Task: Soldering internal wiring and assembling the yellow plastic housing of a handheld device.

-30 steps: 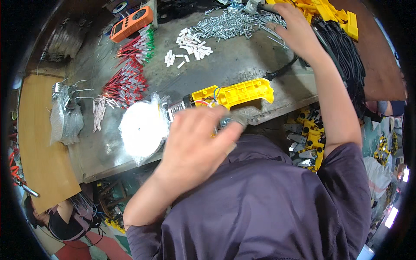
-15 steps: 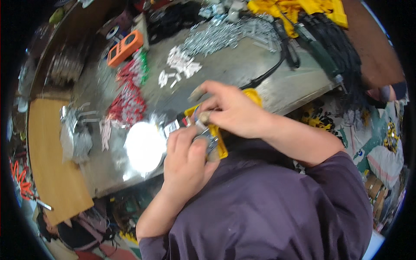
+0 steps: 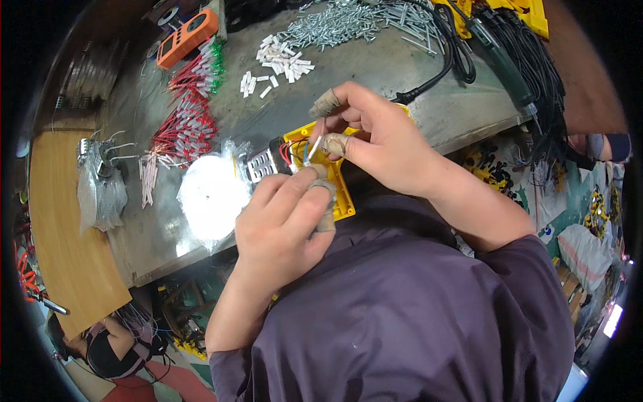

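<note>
- Shell (image 3: pixel 343 194): yellow, at the bench (image 3: pixel 258 115) edge before the person; looks light and stiff, best taken by its outer walls.
- Wires (image 3: pixel 287 153): red and blue, in the shell; likely soft, fragile at the ends.
- Right hand (image 3: pixel 378 137): pinches a thin white piece (image 3: pixel 314 149).
- Left hand (image 3: pixel 281 214): fingers bunched beside the wires; its grip is hidden, so I cannot tell.

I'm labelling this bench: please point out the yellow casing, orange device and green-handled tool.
Yellow casing (image 3: pixel 343 193), head view: exposed lower part.
Orange device (image 3: pixel 188 39), head view: middle of its body.
Green-handled tool (image 3: pixel 499 61), head view: middle of the handle.
</note>
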{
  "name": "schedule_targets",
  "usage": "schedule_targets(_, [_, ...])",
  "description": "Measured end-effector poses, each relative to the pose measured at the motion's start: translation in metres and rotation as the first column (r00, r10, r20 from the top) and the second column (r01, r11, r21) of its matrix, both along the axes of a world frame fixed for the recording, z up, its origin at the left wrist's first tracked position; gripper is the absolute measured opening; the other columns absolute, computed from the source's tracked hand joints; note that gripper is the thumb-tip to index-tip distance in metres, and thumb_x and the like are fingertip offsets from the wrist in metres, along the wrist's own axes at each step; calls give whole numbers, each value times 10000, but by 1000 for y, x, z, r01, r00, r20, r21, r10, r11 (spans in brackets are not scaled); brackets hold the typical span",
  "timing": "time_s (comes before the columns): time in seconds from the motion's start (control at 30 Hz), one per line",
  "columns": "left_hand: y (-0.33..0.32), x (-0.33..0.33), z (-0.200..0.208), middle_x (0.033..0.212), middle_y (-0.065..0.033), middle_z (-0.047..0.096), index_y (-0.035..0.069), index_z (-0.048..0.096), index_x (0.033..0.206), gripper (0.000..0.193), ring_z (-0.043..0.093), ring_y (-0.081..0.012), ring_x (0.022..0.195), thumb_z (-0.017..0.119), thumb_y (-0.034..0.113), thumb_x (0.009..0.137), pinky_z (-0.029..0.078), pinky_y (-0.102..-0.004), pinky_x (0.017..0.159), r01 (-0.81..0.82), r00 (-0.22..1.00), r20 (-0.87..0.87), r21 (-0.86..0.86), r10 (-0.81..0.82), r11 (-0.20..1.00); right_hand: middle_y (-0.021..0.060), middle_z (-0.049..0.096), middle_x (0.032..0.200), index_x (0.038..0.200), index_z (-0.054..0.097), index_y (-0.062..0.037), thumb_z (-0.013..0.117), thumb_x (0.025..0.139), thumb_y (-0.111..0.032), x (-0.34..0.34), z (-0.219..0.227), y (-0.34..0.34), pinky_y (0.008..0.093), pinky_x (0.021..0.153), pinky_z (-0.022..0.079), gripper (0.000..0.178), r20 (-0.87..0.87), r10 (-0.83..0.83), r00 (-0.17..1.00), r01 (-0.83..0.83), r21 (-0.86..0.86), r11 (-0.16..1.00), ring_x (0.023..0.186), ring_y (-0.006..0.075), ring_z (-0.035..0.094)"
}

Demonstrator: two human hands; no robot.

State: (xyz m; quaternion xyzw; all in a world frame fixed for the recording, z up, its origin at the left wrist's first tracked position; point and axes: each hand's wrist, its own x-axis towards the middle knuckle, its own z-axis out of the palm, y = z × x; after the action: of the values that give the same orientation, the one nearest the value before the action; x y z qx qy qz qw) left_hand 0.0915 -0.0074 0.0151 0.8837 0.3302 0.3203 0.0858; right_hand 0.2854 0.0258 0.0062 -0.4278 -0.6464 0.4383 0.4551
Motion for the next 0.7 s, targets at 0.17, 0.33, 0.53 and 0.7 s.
schedule_targets(0.17, [-4, 2, -18, 1043, -51, 633, 107, 578, 920, 420, 583, -232, 759, 757, 82, 541, 502, -317, 618, 12, 998, 68, 11, -12, 1000, 76, 634, 878, 1026, 499, -8, 563, 845, 50, 3, 12, 5, 293, 775, 499, 200, 143, 46, 989, -45, -11, 999, 866, 149, 619])
schedule_targets(0.33, [-11, 4, -36, 1060, -108, 627, 85, 531, 913, 451, 588, -262, 735, 782, 58, 539, 493, -326, 611, -6, 981, 192, 49, -4, 999, 155, 625, 817, 1041, 509, -62, 622, 780, -34, -2, -3, 2, 396, 685, 493, 286, 416, 186, 890, -261, 129, 957, 810, 345, 636])
schedule_targets(0.53, [-21, 0, -21, 1091, -140, 655, 61, 488, 985, 481, 638, -304, 852, 815, 79, 633, 521, -375, 731, -38, 999, -27, -10, 38, 999, 86, 623, 814, 900, 623, -53, 678, 722, -34, 8, -14, 5, 371, 698, 483, 187, 380, 70, 922, -208, 335, 919, 794, 267, 603])
schedule_targets(0.7, [-15, -1, -11, 1042, -119, 633, 57, 545, 1017, 463, 624, -277, 869, 769, 105, 615, 524, -351, 732, -7, 990, -140, -10, 5, 1000, 74, 577, 816, 850, 606, -32, 670, 691, 8, 10, -25, 13, 369, 737, 462, 176, 397, 49, 917, -253, 483, 838, 819, 275, 558])
